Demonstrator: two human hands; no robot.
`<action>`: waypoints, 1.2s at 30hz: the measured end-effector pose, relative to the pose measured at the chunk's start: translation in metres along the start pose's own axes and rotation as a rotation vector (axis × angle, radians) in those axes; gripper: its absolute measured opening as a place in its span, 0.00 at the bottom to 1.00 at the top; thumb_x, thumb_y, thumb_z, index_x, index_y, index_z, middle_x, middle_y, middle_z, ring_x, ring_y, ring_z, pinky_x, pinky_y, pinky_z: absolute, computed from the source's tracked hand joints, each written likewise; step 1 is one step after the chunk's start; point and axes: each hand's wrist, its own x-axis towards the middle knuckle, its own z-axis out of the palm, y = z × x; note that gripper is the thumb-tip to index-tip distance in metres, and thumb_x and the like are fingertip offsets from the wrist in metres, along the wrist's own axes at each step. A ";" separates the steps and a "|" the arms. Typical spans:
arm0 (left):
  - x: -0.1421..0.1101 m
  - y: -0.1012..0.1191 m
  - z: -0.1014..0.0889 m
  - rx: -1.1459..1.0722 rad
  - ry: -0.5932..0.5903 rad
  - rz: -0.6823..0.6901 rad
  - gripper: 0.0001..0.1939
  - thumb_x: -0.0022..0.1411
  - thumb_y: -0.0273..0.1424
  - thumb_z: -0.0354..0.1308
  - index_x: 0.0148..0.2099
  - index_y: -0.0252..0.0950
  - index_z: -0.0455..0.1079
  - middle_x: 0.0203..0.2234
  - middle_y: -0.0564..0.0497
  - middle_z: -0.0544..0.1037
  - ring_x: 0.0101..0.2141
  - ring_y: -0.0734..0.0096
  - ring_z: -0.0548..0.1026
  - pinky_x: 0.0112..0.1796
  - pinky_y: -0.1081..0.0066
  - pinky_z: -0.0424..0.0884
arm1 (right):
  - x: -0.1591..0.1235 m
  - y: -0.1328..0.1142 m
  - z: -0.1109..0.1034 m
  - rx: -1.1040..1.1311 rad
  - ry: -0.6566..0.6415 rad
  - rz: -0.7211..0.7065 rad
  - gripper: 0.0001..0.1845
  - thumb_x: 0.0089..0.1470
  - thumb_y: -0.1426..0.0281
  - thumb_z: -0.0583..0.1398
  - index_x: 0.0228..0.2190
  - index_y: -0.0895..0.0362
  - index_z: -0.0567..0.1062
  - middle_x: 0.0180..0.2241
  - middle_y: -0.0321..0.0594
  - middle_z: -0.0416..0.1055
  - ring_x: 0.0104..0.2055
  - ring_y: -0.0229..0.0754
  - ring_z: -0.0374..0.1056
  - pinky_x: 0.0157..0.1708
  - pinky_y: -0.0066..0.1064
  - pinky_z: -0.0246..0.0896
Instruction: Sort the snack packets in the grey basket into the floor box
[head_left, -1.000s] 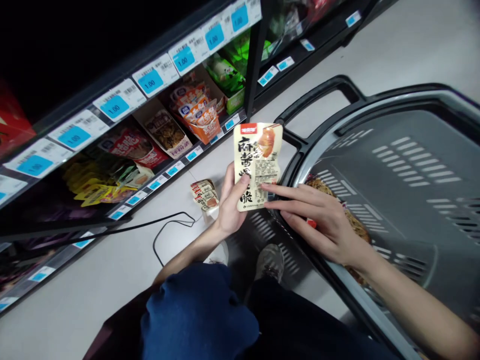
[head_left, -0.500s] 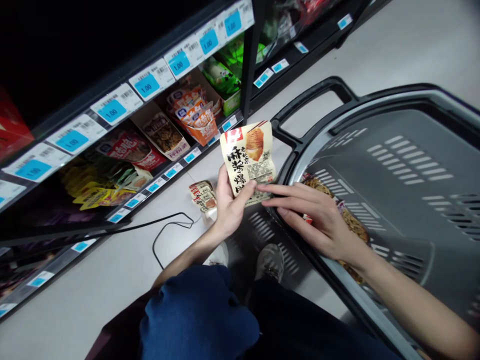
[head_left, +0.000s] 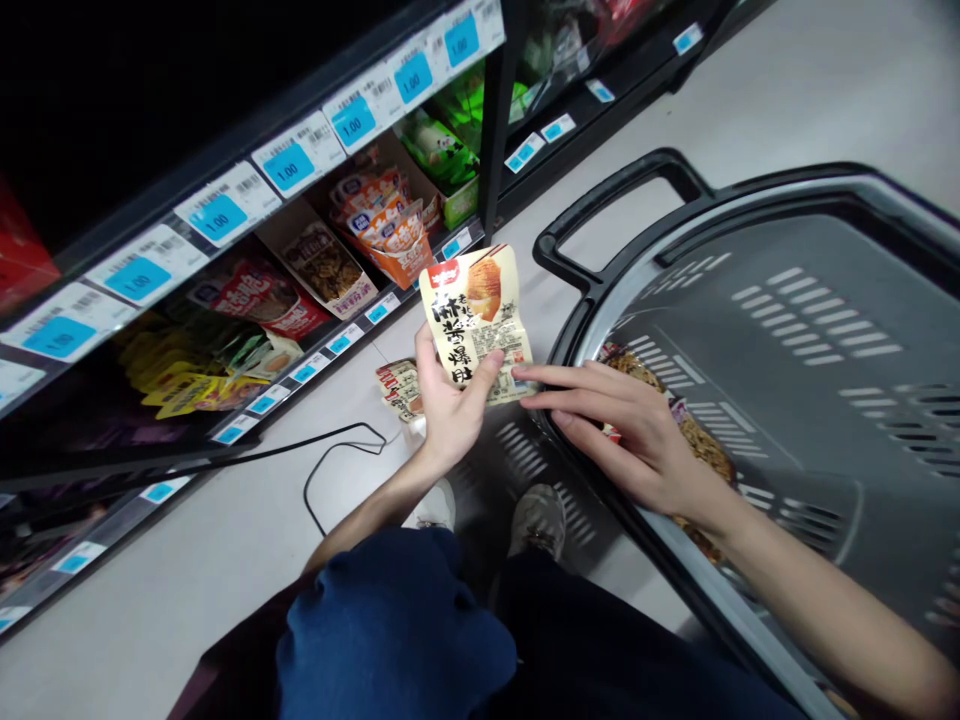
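Observation:
My left hand (head_left: pixel 448 405) grips a pale yellow snack packet (head_left: pixel 477 318) with black characters and a red logo, thumb across its lower front. It is held up between the shelf and the basket rim. My right hand (head_left: pixel 628 438) lies with fingers stretched out, fingertips touching the packet's lower right corner, resting over the edge of a grey shopping basket (head_left: pixel 810 400). Another snack bag (head_left: pixel 697 440) lies inside the basket under my right wrist.
Low store shelves (head_left: pixel 247 260) at left carry snack packets and blue price tags. A small packet (head_left: pixel 397 388) lies on the floor by the shelf, near a black cable (head_left: pixel 337 450). My blue-clad knees (head_left: pixel 390 630) and shoes are below.
The packet has moved left and slightly down, tilting and crumpling a little in my left hand. My right hand followed it leftward, fingers still extended.

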 end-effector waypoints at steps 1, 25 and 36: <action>0.000 0.002 0.000 0.014 0.005 0.009 0.33 0.62 0.44 0.70 0.62 0.45 0.59 0.53 0.47 0.76 0.48 0.65 0.79 0.51 0.60 0.77 | 0.000 0.000 0.000 0.003 0.001 -0.001 0.16 0.69 0.78 0.56 0.52 0.56 0.78 0.61 0.44 0.71 0.51 0.41 0.74 0.48 0.37 0.62; 0.001 0.006 0.000 -0.083 -0.069 0.077 0.36 0.61 0.40 0.72 0.64 0.48 0.57 0.53 0.48 0.75 0.47 0.65 0.80 0.49 0.62 0.78 | -0.002 -0.003 0.001 -0.014 0.062 0.067 0.22 0.69 0.76 0.58 0.62 0.55 0.73 0.67 0.46 0.64 0.68 0.43 0.64 0.67 0.36 0.60; 0.001 0.006 -0.004 -0.125 -0.020 -0.082 0.19 0.71 0.46 0.57 0.60 0.49 0.62 0.52 0.50 0.76 0.49 0.63 0.78 0.51 0.60 0.76 | -0.001 -0.003 0.001 -0.006 0.056 0.051 0.23 0.70 0.76 0.56 0.63 0.54 0.72 0.64 0.45 0.68 0.65 0.44 0.66 0.64 0.38 0.64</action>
